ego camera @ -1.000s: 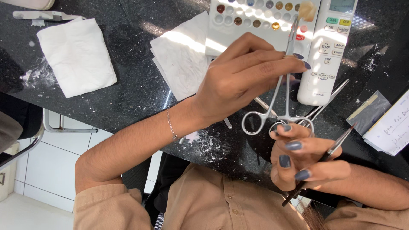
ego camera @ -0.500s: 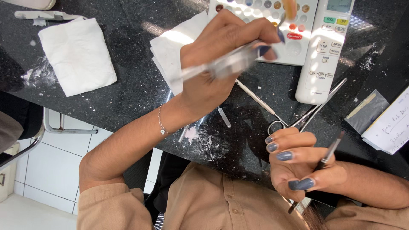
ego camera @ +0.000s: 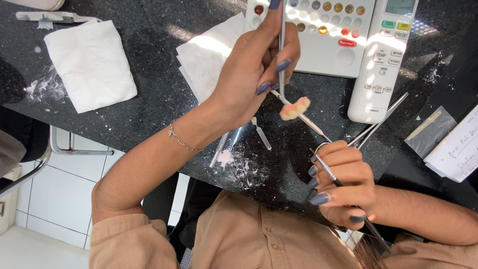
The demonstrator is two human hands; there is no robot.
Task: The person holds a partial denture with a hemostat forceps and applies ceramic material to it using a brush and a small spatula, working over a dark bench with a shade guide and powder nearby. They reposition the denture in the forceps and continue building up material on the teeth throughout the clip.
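Note:
My left hand [ego camera: 251, 74] is raised over the black speckled counter [ego camera: 149, 114] and pinches a thin metal instrument [ego camera: 282, 45] held upright. A small pink and cream toothed piece [ego camera: 295, 108] sits at its lower end. My right hand [ego camera: 343, 184], near my chest, grips a thin dark-handled tool [ego camera: 371, 231] that points up toward that piece. A ring-handled metal clamp [ego camera: 308, 124] lies on the counter between the two hands, its ring beside my right fingers.
A white palette tray with round colour wells [ego camera: 308, 55] and a white remote control [ego camera: 381, 65] lie at the back. White tissues [ego camera: 89, 65] [ego camera: 206, 55], a small spatula [ego camera: 261, 134], spilled white powder [ego camera: 241, 167], a grey packet [ego camera: 429, 132] and a paper note [ego camera: 458, 149] lie around.
My left hand has lifted from the ring-handled clamp and swung up toward the palette, now holding the small piece in the air. My right hand stayed low, shifting slightly.

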